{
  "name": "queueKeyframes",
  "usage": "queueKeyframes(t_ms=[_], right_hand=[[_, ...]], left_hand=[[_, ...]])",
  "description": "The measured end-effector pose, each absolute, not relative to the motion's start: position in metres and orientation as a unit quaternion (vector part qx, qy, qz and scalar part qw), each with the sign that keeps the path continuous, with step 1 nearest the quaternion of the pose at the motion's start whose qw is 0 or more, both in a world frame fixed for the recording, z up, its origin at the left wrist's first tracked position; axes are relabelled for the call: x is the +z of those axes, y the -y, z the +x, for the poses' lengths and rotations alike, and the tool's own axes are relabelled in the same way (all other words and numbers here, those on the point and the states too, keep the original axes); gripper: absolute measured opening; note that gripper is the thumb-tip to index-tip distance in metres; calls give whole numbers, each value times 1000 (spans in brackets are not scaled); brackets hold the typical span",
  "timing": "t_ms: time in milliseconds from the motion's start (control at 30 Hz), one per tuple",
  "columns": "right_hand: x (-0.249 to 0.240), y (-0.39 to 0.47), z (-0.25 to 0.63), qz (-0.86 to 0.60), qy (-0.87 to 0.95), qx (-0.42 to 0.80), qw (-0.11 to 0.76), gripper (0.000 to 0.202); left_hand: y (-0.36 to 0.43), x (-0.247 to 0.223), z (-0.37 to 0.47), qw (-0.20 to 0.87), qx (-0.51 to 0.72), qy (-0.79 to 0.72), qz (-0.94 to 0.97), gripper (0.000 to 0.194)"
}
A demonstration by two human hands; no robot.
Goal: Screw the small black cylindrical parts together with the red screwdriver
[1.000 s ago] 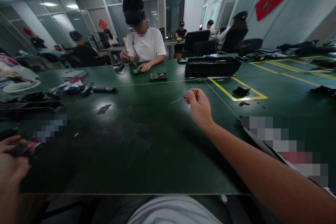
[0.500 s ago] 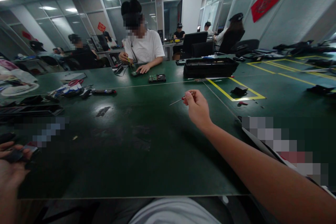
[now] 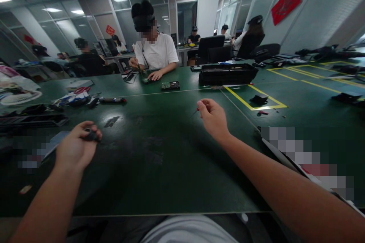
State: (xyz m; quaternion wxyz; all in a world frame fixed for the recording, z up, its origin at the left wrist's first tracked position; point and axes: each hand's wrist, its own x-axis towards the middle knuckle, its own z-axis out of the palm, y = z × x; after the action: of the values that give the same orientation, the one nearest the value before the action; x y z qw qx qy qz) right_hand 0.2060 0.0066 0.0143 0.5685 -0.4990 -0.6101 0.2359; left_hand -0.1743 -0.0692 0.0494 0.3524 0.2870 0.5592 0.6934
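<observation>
My left hand [image 3: 76,146] is raised over the left part of the green table [image 3: 137,182]. Its fingers curl around a small dark rounded piece [image 3: 91,134], whose kind I cannot make out. Over the middle right, my right hand [image 3: 213,118] is closed on a thin screwdriver [image 3: 195,112]. A little red shows by its grip, and the slim shaft points down and left, apart from the table things. Most of the handle is hidden inside the fingers.
Across the table a person [image 3: 156,49] works on a small circuit board. A second board [image 3: 170,85] lies nearby. A long black housing [image 3: 228,73] stands behind my right hand, beside a yellow-taped square holding a black part [image 3: 259,99]. A dark marker-like tube [image 3: 112,100] lies left.
My left hand has come from the left edge inward and up, now holding the small dark piece. My right hand stays nearly in place; the screwdriver's shaft has tilted more steeply downward.
</observation>
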Motion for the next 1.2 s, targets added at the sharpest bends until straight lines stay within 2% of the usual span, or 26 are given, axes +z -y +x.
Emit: queueKeyframes(t_ms=[67,200,333,400,533,667,800,900,1000,1200], right_hand=[[13,-7,207,-501,617,228,563,30],[11,-8,208,-485,621,231,570,26],[14,-7,209,-481,615,229,581,27],[19,-4,209,-497,619,203,573,26],[27,3,210,-494,617,149,594,27],[30,10,209,-457,598,159,639,27],[33,11,206,-416,566,172,691,25],[33,11,203,-376,560,191,713,23],[28,11,202,-360,583,203,699,20],[22,13,204,-407,642,163,629,18]], left_hand=[[55,54,-133,434,678,-521,283,33],[32,56,-66,527,635,-446,347,25],[14,44,-13,572,583,-384,431,47],[6,33,7,555,575,-372,472,51],[-6,7,30,486,525,-396,576,39],[-6,-10,31,465,476,-392,635,35],[-3,-16,26,456,481,-381,644,46],[-2,-18,27,463,490,-376,636,44],[-1,-19,29,454,481,-373,651,35],[-3,-22,26,410,490,-386,666,37]])
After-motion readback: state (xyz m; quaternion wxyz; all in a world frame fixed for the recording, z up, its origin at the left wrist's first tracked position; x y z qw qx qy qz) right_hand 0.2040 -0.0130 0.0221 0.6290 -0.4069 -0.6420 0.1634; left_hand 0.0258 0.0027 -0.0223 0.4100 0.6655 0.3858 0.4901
